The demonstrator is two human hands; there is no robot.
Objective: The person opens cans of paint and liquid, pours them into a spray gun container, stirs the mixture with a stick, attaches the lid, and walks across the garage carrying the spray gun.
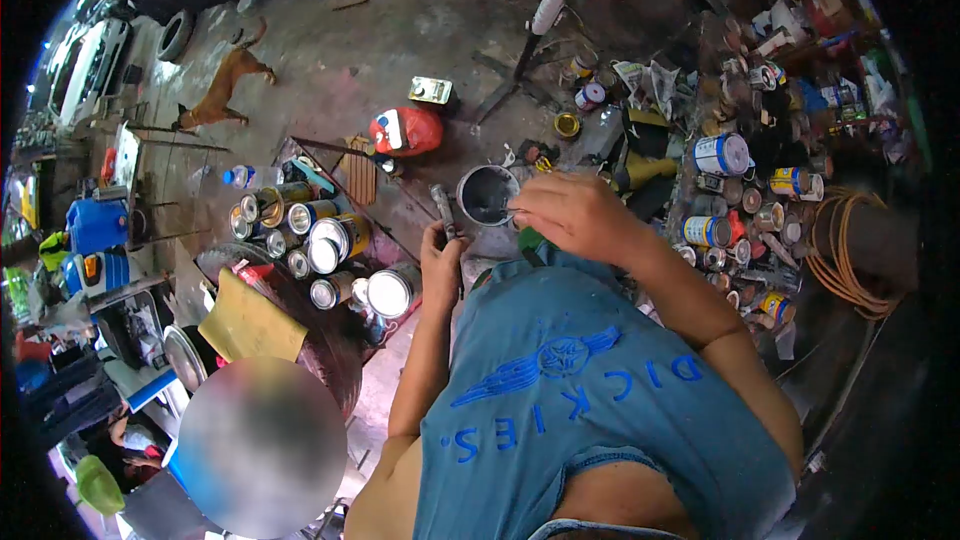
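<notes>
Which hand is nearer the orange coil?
Right. The right hand is left of the orange coil, beside the pot; the left hand, holding a tube, is farther left.

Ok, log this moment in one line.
Left hand: holding grey cylindrical object | right hand: at rim of open can, grip unclear | brown dog: on floor, upper left of view

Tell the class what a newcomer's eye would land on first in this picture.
Probably the teal shirt with blue lettering, filling the lower middle. Beyond it, the right hand is at a round pot, and the left hand holds a cylindrical object. The brown dog, upper left, also stands out.
</notes>
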